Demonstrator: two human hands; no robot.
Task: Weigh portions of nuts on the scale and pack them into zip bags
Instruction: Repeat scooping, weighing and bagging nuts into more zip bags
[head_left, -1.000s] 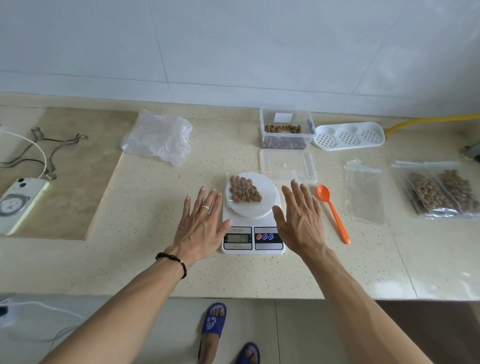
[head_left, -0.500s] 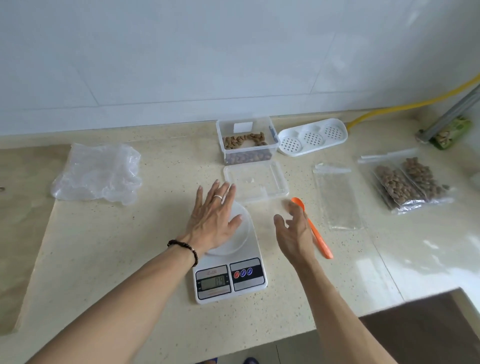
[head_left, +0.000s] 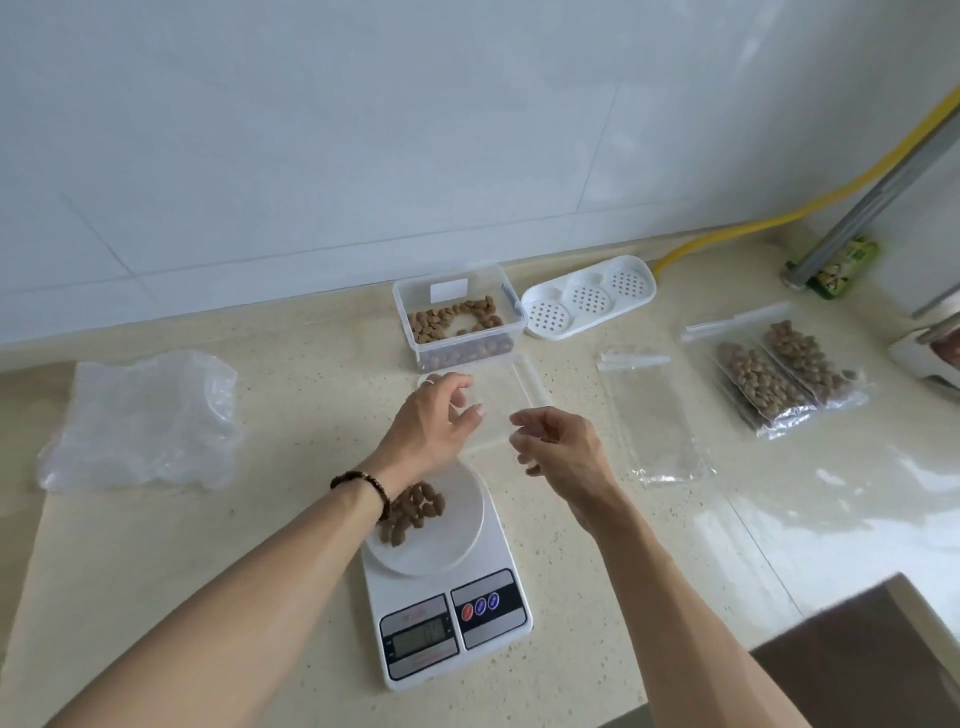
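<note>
A white digital scale (head_left: 451, 618) stands near the counter's front edge. Its round platform (head_left: 447, 535) carries a small pile of brown nuts (head_left: 413, 512), partly hidden by my left wrist. My left hand (head_left: 431, 415) and my right hand (head_left: 563, 444) hover just beyond the scale, over a clear flat lid (head_left: 506, 387). Their fingers are loosely curled and hold nothing. An open clear box of nuts (head_left: 457, 325) sits behind the lid. An empty zip bag (head_left: 657, 415) lies to the right, and filled zip bags (head_left: 779, 374) lie further right.
Crumpled clear plastic (head_left: 140, 421) lies at the left. A white perforated tray (head_left: 587, 301) sits beside the nut box, with a yellow hose (head_left: 727, 228) along the wall. A green packet (head_left: 841, 265) stands in the back right corner. The counter ends at the lower right (head_left: 857, 649).
Both hands rose from beside the scale and moved forward over the lid, and their fingers curled. The left hand uncovered the nuts. The orange spoon is out of sight.
</note>
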